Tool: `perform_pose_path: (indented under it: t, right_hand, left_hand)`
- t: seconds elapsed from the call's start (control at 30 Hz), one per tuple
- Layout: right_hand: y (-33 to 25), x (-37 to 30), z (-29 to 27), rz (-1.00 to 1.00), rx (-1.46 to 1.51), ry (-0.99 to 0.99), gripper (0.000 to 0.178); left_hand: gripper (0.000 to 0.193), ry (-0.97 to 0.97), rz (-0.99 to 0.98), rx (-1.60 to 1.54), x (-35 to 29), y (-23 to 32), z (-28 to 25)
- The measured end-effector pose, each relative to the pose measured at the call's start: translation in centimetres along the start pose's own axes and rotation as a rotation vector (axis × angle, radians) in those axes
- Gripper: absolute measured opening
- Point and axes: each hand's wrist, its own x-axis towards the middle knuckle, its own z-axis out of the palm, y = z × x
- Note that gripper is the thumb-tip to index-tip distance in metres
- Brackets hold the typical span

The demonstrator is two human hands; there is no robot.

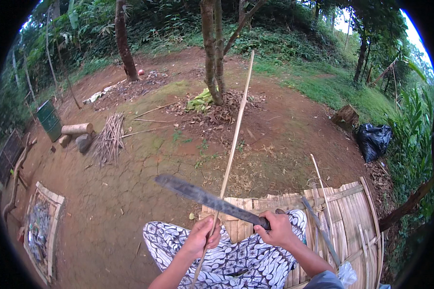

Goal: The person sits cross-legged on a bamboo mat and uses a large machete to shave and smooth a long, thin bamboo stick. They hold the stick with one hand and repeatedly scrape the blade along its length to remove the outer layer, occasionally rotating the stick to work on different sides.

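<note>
My left hand (pixel 201 237) is closed around a long, thin bamboo strip (pixel 237 130), which runs from my lap up and away toward the trees. In my right hand (pixel 276 229) is the dark handle of a machete (pixel 202 196). Its broad, dark, stained blade points to the left and crosses the strip just above my left fingers. Whether the edge bites into the strip I cannot tell. Patterned black-and-white cloth (pixel 226 260) covers my legs beneath both hands.
A slatted bamboo platform (pixel 342 212) lies at the right, with a second long blade (pixel 321 231) and loose strips on it. Pale shavings (pixel 246 178) litter the ground ahead. Beyond stand a forked tree (pixel 212 53), a stick pile (pixel 109 137) and a black plastic bag (pixel 373 139).
</note>
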Motion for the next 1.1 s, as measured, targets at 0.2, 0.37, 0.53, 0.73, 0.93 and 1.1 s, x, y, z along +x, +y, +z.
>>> perform_pose_path:
  t: [0.2,0.37,0.53,0.73,0.93,1.1]
  right_hand:
    - [-1.8,0.4,0.4,-0.202,-0.197,-0.098,0.033]
    - [-1.3,1.1,0.4,-0.281,-0.226,-0.126,0.036]
    - [5.1,2.5,0.3,-0.171,-0.209,-0.062,0.038]
    - [4.8,2.8,0.1,-0.129,-0.194,-0.002,0.038]
    - [1.5,1.6,1.5,-0.409,-0.347,-0.22,0.041]
    - [9.9,5.4,0.2,0.364,-0.186,0.014,0.04]
  left_hand:
    - [0.026,0.185,-0.02,0.196,-0.5,-2.5,0.4]
    - [0.029,0.201,-0.045,0.225,-1.3,-3.7,-0.1]
    - [0.029,0.211,0.014,0.294,-3.0,-3.9,-0.5]
    - [0.036,0.234,-0.034,0.264,-3.0,-4.0,-0.9]
    - [0.036,0.298,-0.194,0.296,-3.0,-7.3,-2.0]
    - [0.035,0.316,-0.219,0.188,-5.5,-5.1,-0.8]
